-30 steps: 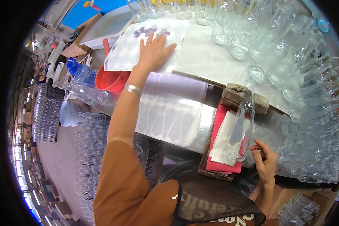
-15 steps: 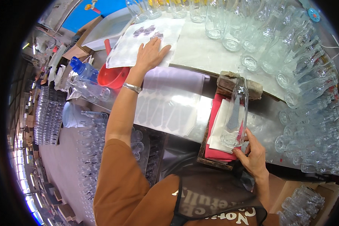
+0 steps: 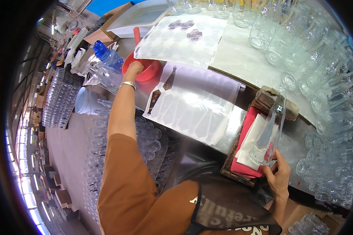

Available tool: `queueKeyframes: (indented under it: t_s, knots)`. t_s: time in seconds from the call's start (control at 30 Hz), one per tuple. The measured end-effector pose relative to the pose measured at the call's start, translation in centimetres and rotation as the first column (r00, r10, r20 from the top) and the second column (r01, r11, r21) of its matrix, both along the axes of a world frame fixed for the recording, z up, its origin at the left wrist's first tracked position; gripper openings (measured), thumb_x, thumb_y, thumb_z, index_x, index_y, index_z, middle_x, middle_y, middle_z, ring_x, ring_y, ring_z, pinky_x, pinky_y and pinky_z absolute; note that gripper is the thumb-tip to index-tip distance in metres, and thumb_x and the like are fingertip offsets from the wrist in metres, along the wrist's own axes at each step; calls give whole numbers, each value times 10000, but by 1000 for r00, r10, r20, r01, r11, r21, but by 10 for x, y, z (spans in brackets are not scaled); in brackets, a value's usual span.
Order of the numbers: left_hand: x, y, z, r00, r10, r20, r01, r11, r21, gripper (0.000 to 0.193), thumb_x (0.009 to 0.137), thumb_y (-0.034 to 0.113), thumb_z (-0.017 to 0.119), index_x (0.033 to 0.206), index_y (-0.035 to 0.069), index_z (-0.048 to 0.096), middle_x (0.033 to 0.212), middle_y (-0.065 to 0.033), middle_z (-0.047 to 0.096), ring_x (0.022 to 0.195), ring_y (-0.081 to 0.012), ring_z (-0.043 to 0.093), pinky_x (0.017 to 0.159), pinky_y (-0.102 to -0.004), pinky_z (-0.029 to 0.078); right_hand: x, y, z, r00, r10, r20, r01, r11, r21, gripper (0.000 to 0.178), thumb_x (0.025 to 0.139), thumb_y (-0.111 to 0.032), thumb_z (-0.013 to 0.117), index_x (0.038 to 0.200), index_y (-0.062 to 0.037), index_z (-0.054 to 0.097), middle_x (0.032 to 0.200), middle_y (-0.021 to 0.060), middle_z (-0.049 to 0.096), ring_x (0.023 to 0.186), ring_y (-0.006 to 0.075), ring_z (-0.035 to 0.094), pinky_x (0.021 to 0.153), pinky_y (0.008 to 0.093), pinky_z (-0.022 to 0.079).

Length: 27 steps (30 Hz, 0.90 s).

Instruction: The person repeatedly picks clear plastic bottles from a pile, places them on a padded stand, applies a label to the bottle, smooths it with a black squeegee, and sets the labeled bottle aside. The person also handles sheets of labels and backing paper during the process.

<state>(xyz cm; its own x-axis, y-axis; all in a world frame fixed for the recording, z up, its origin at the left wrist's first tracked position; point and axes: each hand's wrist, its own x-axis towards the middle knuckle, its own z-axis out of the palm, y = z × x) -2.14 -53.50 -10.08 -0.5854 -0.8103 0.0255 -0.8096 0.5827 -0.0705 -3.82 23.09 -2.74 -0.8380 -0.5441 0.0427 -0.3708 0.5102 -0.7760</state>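
My left hand point(image 3: 136, 67) reaches down into a red plastic dipper point(image 3: 148, 72); its fingers are hidden inside. My right hand point(image 3: 278, 174) pinches the base of a clear glass bottle point(image 3: 268, 135) between thumb and fingers. The bottle lies on its side, neck pointing away, on folded white cloth point(image 3: 248, 150) over red cloth point(image 3: 242, 167) in a wooden tray point(image 3: 227, 166). A greyish tie-shaped patch shows on the bottle. Between my hands lies a decal sheet point(image 3: 192, 105) with two dark shapes at its left end. Behind it is another sheet point(image 3: 180, 43) with several dark decals.
Many clear bottles point(image 3: 259, 37) stand along the back and right. A brown rolled cloth point(image 3: 276, 102) sits at the tray's far end. Left of the dipper are a blue-capped plastic bottle point(image 3: 108, 56) and a white basin point(image 3: 137, 19) behind. More bottles point(image 3: 141, 137) stand below my left arm.
My left hand has moved off the far decal sheet, back and left into the red dipper. The view has shifted left. My right hand stays at the bottle's base.
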Motion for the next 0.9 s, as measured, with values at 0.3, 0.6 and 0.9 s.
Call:
queueKeyframes:
  t_s: [0.3,0.6,0.9]
  knots:
    - [-41,144,117,770,-37,-637,45,999,-3,409,970,315,453,985,14,728,1040,-208,725,961,-410,685,877,-490,518,-2,-2,3,999,0,-51,1,999,38,575,737,-60,765,1279,17,589,901,108,622,541,173,505,518,309,428]
    - [-132,272,91,660,-678,-323,689,718,-99,780,1007,572,405,1548,18,307,1636,-173,244,1528,-301,187,1215,-524,153,2,-3,5,999,-27,-24,27,999,31,671,741,-68,786,1365,-9,547,918,103,636,554,174,519,522,307,450]
    - [-76,292,81,642,-691,-332,726,687,-26,752,965,542,529,1469,-5,423,1563,-203,374,1467,-341,318,1188,-551,216,9,-6,0,994,-24,-107,25,1000,0,740,758,-28,764,1440,10,481,945,131,672,550,163,560,526,306,458]
